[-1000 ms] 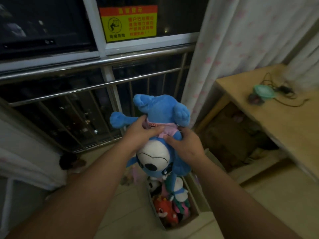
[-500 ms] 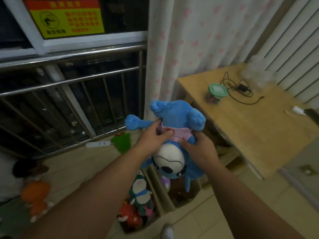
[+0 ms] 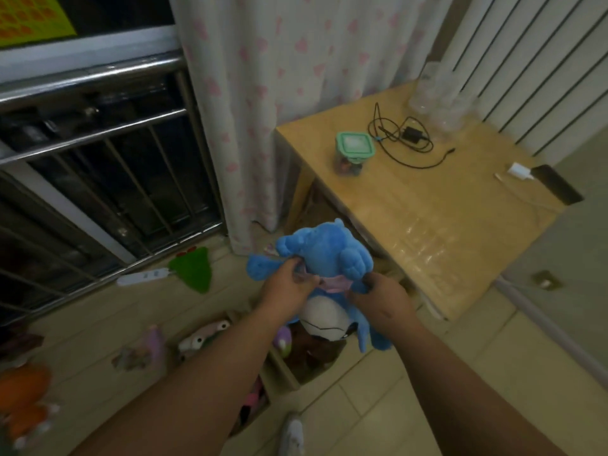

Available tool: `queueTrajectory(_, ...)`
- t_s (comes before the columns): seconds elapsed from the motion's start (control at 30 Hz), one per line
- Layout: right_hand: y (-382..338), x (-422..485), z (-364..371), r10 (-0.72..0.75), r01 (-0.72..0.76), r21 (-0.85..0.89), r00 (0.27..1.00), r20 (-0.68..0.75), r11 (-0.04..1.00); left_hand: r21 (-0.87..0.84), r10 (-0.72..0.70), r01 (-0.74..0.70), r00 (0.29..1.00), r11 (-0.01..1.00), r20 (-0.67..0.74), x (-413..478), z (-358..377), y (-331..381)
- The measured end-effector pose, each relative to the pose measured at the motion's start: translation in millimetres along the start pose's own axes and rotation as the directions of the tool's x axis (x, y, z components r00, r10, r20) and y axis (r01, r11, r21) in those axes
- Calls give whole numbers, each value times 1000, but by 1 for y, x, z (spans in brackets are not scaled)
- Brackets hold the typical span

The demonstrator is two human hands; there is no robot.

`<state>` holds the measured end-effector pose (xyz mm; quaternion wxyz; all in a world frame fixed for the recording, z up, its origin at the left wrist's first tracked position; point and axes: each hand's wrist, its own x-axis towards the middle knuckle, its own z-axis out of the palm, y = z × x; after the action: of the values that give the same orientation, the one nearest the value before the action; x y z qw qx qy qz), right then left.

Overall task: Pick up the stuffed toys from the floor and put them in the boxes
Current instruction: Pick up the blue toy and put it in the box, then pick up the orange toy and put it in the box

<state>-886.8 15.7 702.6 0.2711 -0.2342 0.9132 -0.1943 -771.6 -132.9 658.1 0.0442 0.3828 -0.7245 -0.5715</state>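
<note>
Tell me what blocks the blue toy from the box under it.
The left hand and right hand hold the blue toy head-down over the box. Nothing visible lies between; a brown toy already sits inside.

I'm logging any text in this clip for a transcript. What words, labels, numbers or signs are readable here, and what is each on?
Nothing can be quoted.
Yellow sign at the top left edge: rows of red characters, cropped and too blurred to read.
White power strip: any markings too small to read.
Blue stuffed toy and green-lidded clear container: no text visible.
</note>
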Motion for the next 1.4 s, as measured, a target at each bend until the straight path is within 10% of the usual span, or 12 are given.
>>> queueTrajectory(0.13,2,13,-5,93,-90,-59,995,45,994,116,-133,153,978,981,-162,17,-7,1)
queueTrajectory(0.77,-111,15,-36,-255,287,196,951,-173,938,-32,148,-159,963,987,-225,3,-87,78)
queueTrajectory(1.4,-270,-61,-3,-682,679,203,728,-66,705,-86,84,-168,797,982,-598,-122,-231,61)
